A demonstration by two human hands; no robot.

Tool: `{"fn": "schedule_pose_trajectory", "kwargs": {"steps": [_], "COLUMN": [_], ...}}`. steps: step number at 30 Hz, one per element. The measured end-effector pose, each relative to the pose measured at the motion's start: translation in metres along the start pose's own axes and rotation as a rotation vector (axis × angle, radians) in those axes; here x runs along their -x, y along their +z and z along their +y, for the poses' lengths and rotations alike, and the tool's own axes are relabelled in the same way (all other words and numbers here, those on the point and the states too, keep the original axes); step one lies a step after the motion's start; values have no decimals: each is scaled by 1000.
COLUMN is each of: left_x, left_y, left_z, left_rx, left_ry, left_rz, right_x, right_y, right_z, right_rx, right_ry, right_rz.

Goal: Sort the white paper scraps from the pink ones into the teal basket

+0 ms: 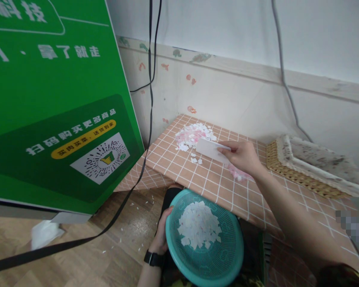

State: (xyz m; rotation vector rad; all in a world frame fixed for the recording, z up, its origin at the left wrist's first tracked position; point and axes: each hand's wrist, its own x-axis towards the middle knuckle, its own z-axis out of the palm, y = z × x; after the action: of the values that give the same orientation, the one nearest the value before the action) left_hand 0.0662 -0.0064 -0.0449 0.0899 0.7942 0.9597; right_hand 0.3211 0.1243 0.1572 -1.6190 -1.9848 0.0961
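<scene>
A flat white card [211, 149] is pinched in my right hand [241, 156] over the tabletop, its far edge beside a pile of small white and pink paper scraps [194, 135]. A few loose scraps [196, 159] lie just in front of the card. More pink scraps [238, 173] show partly behind my right wrist. Below the table edge, my left hand [164, 227] grips the left rim of a teal plastic colander [231, 255]. White paper scraps [199, 224] are heaped inside it. The left fingers are mostly hidden under the rim.
The table [173, 159] has a brown checked cover and meets the wall. A lined wicker basket [275, 159] stands at its right. A large green machine [62, 99] fills the left side, with a black strap [151, 111] hanging before it. White bits litter the wooden floor [122, 247].
</scene>
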Motion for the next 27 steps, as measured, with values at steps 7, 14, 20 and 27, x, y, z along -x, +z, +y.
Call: {"fn": "schedule_pose_trajectory", "kwargs": {"steps": [7, 14, 20, 27], "left_x": [1, 1, 2, 7], "left_y": [1, 2, 3, 0], "left_z": [0, 0, 1, 8], "left_rx": [-25, -26, -26, 11], "left_ry": [5, -6, 8, 54], "left_rz": [7, 41, 40, 85], "right_x": [2, 2, 6, 25], "right_y": [5, 3, 14, 22], "right_z": [-3, -3, 0, 2], "right_rx": [-7, 28, -24, -156], "right_ry": [8, -21, -6, -17], "right_rz": [-40, -7, -26, 2]}}
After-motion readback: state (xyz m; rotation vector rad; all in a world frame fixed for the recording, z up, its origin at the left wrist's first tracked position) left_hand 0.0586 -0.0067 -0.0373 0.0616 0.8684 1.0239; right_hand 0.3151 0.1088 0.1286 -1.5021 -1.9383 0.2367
